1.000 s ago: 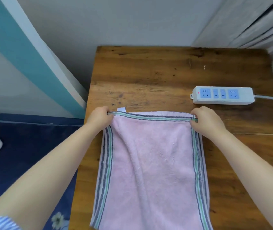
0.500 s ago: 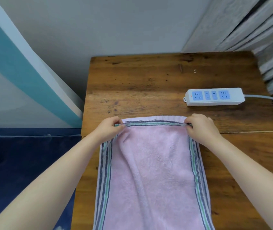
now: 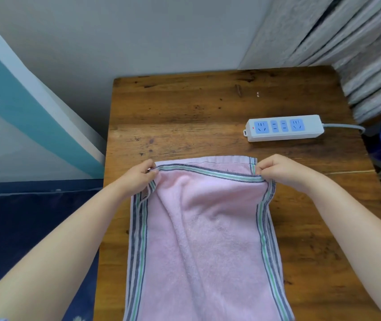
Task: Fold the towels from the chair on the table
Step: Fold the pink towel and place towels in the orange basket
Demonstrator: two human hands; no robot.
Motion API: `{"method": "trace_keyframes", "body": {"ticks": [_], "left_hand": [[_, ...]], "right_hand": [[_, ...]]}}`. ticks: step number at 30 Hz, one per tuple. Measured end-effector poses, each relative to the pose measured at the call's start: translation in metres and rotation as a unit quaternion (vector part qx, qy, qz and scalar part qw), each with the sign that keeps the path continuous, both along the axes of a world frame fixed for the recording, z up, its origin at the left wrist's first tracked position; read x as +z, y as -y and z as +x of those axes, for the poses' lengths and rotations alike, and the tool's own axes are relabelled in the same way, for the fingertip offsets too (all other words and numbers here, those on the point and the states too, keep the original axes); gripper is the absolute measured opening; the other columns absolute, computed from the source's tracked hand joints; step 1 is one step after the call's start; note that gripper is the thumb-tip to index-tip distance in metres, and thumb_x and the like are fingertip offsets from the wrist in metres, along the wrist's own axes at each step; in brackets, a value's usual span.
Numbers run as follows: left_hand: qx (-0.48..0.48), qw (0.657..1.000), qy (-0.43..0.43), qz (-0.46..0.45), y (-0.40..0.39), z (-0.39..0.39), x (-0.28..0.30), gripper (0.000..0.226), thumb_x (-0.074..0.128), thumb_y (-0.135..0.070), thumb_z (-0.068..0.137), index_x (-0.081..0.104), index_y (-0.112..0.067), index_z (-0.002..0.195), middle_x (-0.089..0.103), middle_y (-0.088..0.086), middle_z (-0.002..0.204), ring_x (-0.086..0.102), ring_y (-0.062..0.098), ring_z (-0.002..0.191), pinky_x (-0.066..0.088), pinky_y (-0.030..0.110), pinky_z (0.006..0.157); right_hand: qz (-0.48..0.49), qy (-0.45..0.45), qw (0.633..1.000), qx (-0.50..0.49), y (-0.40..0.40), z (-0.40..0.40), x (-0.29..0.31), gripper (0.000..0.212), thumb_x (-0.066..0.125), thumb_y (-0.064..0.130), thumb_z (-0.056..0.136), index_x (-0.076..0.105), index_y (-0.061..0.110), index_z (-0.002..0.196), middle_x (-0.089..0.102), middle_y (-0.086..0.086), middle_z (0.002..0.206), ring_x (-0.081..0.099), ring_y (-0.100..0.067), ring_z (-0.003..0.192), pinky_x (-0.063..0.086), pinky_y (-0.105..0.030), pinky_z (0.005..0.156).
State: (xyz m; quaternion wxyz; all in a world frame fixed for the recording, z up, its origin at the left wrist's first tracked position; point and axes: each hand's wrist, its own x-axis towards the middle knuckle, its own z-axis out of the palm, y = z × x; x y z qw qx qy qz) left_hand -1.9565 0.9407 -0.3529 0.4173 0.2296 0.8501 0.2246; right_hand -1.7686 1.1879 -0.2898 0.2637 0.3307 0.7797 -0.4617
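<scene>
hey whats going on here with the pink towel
A person is folding a pink towel on a wooden table. The left hand and the right hand each pinch a corner of the towel's far striped edge, lifted a little off the layer beneath. The rest of the towel lies along the table toward the person, with some wrinkles down the middle. A white power strip sits on the table beyond the right hand, apart from the towel.

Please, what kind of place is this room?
Probably a bedroom at home: a small rustic wooden table against the wall, a white power strip with blue sockets on it, and dark blue bedding beside it.
</scene>
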Motion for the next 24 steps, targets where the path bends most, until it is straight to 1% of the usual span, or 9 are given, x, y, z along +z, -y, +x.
{"method": "trace_keyframes", "body": {"ticks": [4,6,8,11,14,17,19,21,24], "left_hand": [[0.118,0.992,0.018,0.031,0.005,-0.003,-0.009,0.027,0.044,-0.013,0.093,0.041,-0.017,0.067,0.041,0.002,0.066,0.036,0.016,0.061,0.026,0.029,0.056],[0.189,0.981,0.015,0.044,0.008,-0.009,-0.013,0.026,0.046,-0.013,0.092,0.043,-0.016,0.066,0.045,0.003,0.067,0.041,0.018,0.064,0.030,0.029,0.056],[0.203,0.979,-0.015,0.021,0.009,-0.014,-0.015,0.023,0.050,-0.016,0.090,0.046,-0.018,0.067,0.049,0.003,0.069,0.046,0.018,0.065,0.034,0.027,0.055],[0.118,0.982,-0.134,-0.057,0.007,-0.019,-0.018,0.020,0.053,-0.021,0.088,0.049,-0.018,0.069,0.051,0.000,0.072,0.047,0.015,0.065,0.034,0.025,0.052],[0.044,0.976,-0.197,-0.086,0.003,-0.021,-0.021,0.013,0.051,-0.023,0.090,0.056,-0.012,0.085,0.050,0.005,0.090,0.048,0.020,0.083,0.038,0.027,0.068],[-0.044,0.970,-0.225,-0.080,0.004,-0.020,-0.022,0.020,0.052,-0.023,0.090,0.061,-0.007,0.097,0.054,0.009,0.106,0.048,0.027,0.104,0.039,0.032,0.080],[-0.094,0.961,-0.250,-0.074,0.006,-0.019,-0.022,0.020,0.054,-0.025,0.089,0.062,-0.008,0.095,0.057,0.007,0.116,0.047,0.026,0.109,0.040,0.034,0.085],[-0.129,0.950,-0.272,-0.082,0.007,-0.017,-0.022,0.020,0.054,-0.028,0.089,0.062,-0.011,0.093,0.060,0.005,0.109,0.046,0.024,0.106,0.040,0.032,0.084],[-0.160,0.941,-0.278,-0.112,0.006,-0.017,-0.019,0.022,0.055,-0.032,0.088,0.062,-0.012,0.093,0.060,0.005,0.102,0.045,0.024,0.103,0.038,0.031,0.083]], "right_hand": [[0.055,0.009,0.994,-0.094,-0.010,-0.006,-0.012,0.025,0.045,0.004,0.085,0.053,0.006,0.061,0.050,-0.009,0.071,0.046,-0.017,0.069,0.037,-0.026,0.059],[0.149,0.017,0.986,-0.071,-0.011,-0.011,-0.022,0.020,0.050,0.008,0.085,0.060,0.012,0.069,0.057,-0.004,0.078,0.050,-0.016,0.073,0.039,-0.025,0.058],[0.224,0.028,0.973,-0.036,-0.010,-0.016,-0.031,0.013,0.052,0.010,0.086,0.063,0.012,0.080,0.058,-0.004,0.085,0.051,-0.017,0.078,0.039,-0.026,0.063],[0.294,0.045,0.955,-0.008,-0.006,-0.018,-0.047,0.012,0.054,0.013,0.087,0.065,0.012,0.092,0.060,-0.008,0.101,0.052,-0.021,0.086,0.043,-0.029,0.067],[0.327,0.019,0.944,0.027,-0.002,-0.017,-0.061,0.025,0.055,0.008,0.086,0.063,0.007,0.110,0.049,-0.009,0.125,0.044,-0.025,0.115,0.043,-0.033,0.087],[0.327,0.012,0.942,0.077,-0.001,-0.018,-0.066,0.033,0.053,0.005,0.086,0.057,0.003,0.119,0.043,-0.009,0.134,0.040,-0.025,0.122,0.042,-0.033,0.094],[0.314,0.013,0.944,0.099,0.000,-0.022,-0.064,0.029,0.054,0.006,0.085,0.059,0.003,0.114,0.046,-0.008,0.129,0.045,-0.025,0.116,0.044,-0.032,0.089],[0.303,0.032,0.945,0.119,0.000,-0.026,-0.060,0.011,0.055,0.009,0.084,0.063,0.011,0.091,0.052,-0.009,0.112,0.051,-0.023,0.099,0.046,-0.028,0.074],[0.287,0.051,0.946,0.142,-0.002,-0.029,-0.051,0.027,0.054,0.013,0.082,0.046,0.024,0.058,0.052,-0.007,0.089,0.052,-0.022,0.085,0.035,-0.022,0.055]]}}
